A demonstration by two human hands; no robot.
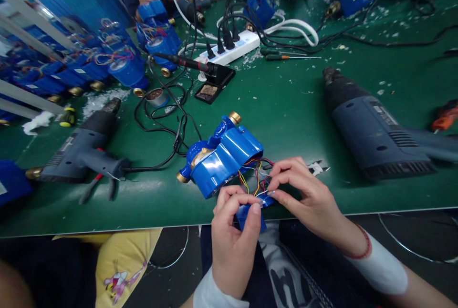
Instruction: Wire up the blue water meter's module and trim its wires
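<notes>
Head view: a blue meter [227,155] lies on the tabletop [286,103], its wires [257,179] spilling toward four o'clock. Left hand [234,239] and right hand [315,198] each pinch these wires, grip closed. One heat gun [375,129] rests at three o'clock.

An assembly workshop is indicated by the green bench [289,93], strewn with scraps. 2 grey heat guns [379,127] and a soldering iron [182,61] are laid out, and blue-cased units [125,70] are massed at left.
</notes>
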